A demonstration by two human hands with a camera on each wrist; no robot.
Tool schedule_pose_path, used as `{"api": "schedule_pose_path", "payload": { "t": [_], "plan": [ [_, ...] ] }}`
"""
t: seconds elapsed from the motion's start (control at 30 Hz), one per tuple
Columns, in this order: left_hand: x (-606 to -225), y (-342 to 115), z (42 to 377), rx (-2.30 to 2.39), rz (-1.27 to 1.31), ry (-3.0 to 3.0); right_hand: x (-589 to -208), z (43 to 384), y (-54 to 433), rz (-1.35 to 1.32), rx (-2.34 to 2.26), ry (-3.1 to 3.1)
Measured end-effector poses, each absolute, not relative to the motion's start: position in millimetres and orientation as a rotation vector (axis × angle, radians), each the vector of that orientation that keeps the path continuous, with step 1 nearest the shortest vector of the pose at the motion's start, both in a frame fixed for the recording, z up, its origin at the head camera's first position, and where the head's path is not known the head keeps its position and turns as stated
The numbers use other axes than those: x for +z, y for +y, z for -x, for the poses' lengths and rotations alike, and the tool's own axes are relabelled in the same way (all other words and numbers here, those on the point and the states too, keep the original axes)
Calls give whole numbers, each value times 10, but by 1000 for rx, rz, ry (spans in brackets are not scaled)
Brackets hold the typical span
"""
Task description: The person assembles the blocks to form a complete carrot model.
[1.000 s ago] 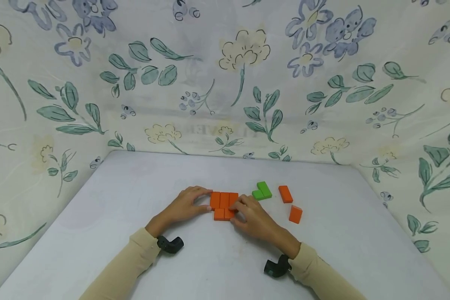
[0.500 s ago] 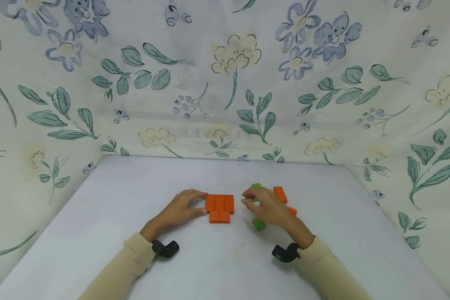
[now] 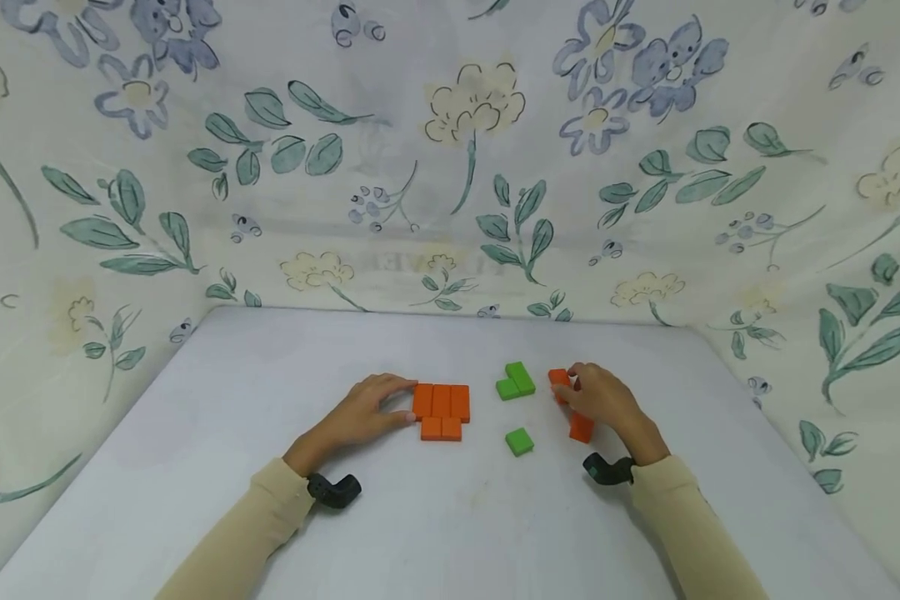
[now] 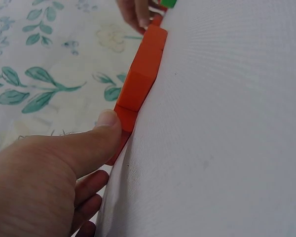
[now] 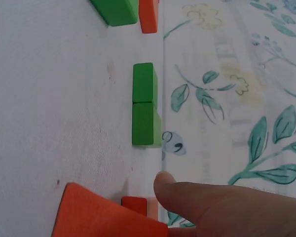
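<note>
Several flat orange blocks (image 3: 441, 402) lie edge to edge in a group, three longer ones behind two shorter ones. My left hand (image 3: 363, 412) holds the group's left block by its ends, index finger at the far corner and thumb at the near one. In the left wrist view the thumb presses an orange block (image 4: 126, 118). To the right, my right hand (image 3: 607, 402) has its thumb and index finger about a loose orange block (image 3: 558, 377), partly hidden behind them. Another orange block (image 3: 581, 428) lies just below that hand, large in the right wrist view.
Two green blocks (image 3: 516, 382) form an L between the group and my right hand. One small green block (image 3: 520, 442) lies nearer to me. The white table (image 3: 465, 533) meets a floral cloth (image 3: 390, 208) at its back and sides.
My right hand has left the orange group and moved right, past the green blocks, to the loose orange block. The small green block is now uncovered. My left hand stays at the group.
</note>
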State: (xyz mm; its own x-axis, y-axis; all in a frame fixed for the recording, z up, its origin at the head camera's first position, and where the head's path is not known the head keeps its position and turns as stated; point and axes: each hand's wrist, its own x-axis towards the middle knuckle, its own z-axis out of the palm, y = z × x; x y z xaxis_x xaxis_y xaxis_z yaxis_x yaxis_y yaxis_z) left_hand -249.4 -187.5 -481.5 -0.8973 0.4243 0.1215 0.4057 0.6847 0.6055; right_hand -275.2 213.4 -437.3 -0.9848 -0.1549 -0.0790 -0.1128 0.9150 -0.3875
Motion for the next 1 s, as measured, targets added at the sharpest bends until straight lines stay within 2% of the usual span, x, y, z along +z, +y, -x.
{"api": "schedule_pose_path", "payload": {
  "t": [1.0],
  "plan": [
    [-4795,-1878,2490,1022,-727,2853,-4302,2734,2129,141,-633,2880]
  ]
}}
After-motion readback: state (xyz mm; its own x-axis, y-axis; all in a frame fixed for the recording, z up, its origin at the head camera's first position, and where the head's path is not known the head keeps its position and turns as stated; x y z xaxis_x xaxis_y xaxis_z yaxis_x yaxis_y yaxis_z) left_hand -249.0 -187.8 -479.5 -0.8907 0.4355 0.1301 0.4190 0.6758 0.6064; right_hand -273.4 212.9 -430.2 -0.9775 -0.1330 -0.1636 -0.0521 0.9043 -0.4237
